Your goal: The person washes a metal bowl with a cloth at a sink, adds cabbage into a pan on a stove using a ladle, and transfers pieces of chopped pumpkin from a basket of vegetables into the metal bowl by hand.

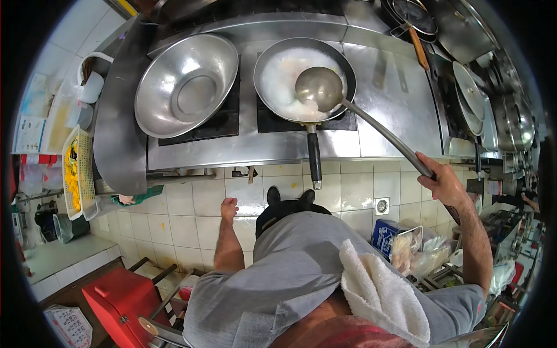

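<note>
My right hand is closed around the handle of a long metal ladle. The ladle's bowl rests in a frying pan that holds a white, foamy liquid, at the right side of the pan. The pan sits on a stove burner, its black handle pointing toward me. My left hand hangs in front of the stove with its fingers curled in and nothing seen in them. A wide metal bowl stands tilted on the burner left of the pan.
A yellow basket with yellow pieces is at the left. Pots and a wooden-handled strainer are at the upper right. A blue box and bags stand low right; a red box is low left.
</note>
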Demonstrator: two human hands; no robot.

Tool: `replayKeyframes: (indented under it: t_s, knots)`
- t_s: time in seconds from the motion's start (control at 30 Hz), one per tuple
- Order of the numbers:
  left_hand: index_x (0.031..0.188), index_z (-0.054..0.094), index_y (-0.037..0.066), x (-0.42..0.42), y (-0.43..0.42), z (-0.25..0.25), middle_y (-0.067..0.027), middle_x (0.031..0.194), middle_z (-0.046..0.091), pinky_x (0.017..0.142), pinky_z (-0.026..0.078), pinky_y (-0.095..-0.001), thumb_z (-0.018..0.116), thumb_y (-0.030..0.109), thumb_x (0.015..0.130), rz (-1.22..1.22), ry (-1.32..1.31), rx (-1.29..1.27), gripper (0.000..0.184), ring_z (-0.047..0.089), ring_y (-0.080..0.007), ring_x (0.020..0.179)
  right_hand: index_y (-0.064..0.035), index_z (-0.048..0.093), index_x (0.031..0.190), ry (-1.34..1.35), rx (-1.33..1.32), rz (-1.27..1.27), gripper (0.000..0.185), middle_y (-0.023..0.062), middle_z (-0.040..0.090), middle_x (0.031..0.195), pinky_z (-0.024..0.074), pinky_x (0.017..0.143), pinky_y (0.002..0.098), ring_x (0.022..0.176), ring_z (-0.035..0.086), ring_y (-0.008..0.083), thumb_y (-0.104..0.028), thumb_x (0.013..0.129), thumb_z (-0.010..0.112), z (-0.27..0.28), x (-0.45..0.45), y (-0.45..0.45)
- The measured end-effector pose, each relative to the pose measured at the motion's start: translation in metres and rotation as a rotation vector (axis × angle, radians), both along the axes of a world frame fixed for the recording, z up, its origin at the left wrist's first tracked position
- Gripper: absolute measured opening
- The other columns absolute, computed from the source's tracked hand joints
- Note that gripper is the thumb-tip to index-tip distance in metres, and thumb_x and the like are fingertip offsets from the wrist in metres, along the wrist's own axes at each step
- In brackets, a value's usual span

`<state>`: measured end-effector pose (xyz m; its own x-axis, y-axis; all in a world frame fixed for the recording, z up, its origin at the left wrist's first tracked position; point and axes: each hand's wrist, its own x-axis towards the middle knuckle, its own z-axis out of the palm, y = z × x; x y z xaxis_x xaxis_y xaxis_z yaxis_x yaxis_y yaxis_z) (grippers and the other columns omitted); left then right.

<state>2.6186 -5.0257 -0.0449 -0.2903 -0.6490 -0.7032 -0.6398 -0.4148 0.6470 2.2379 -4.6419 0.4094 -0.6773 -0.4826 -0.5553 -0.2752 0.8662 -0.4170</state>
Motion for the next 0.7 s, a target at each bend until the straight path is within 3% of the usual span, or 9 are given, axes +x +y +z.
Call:
replayKeyframes:
  t_s: [0.3,0.53,0.7]
  knots:
    - [0.096,0.056,0.005,0.040,0.010,-0.011,-0.0037,0.075,0.058,0.042,0.039,-0.0254,0.059,0.025,0.079,-0.009,-0.143,0.060,0.026,0.057,-0.0147,0.057,-0.0081,0.035,0.132,-0.180,-0.046,-0.075,0.058,0.0024,0.050,0.063,0.0397,0.044,0.0236,0.044,0.042,0.0075,-0.005,0.080,0.059,-0.009,0.021,-0.024]
    - [0.096,0.056,0.005,0.033,0.015,-0.004,-0.0027,0.075,0.057,0.043,0.039,-0.0256,0.059,0.025,0.079,0.004,-0.097,0.026,0.027,0.056,-0.0143,0.056,-0.0034,0.033,0.132,-0.639,-0.486,-0.323,0.067,0.0053,0.053,0.066,0.0390,0.044,0.0230,0.048,0.048,0.0092,0.005,0.071,0.058,-0.023,0.036,-0.031]
    - [0.094,0.056,0.005,0.024,0.019,0.000,-0.0025,0.074,0.057,0.042,0.039,-0.0250,0.059,0.025,0.078,0.031,-0.037,0.010,0.026,0.056,-0.0141,0.055,-0.0030,0.034,0.132,-0.510,-0.478,-0.295,0.069,0.0042,0.053,0.065,0.0386,0.046,0.0228,0.050,0.048,0.0088,0.006,0.068,0.058,-0.013,0.036,-0.021]
